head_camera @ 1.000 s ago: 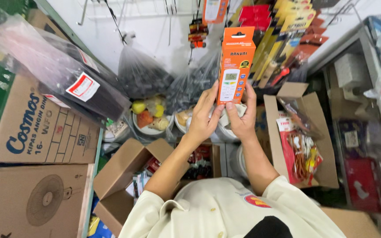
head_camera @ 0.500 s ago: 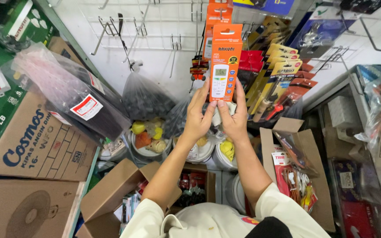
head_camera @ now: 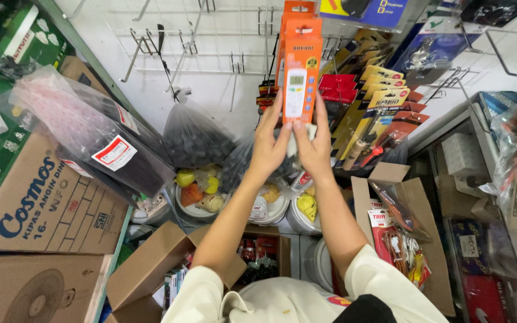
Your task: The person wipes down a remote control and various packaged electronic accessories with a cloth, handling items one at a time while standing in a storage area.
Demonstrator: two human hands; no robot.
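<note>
Above both hands, an orange remote pack (head_camera: 300, 72) meets the wall hooks (head_camera: 264, 24). Left hand (head_camera: 268, 146) and right hand (head_camera: 313, 149) pinch its bottom edge. Hanging looks nearly done; release remains.

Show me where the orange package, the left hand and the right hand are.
orange package (head_camera: 302, 54), head view, its orange upper front.
left hand (head_camera: 268, 146), head view, back of the hand.
right hand (head_camera: 314, 149), head view, back of the hand.

Both hands, left (head_camera: 268, 151) and right (head_camera: 313, 149), gripping an orange remote-control pack (head_camera: 302, 72) (others behind) against a wall rack (head_camera: 210, 42).
</note>
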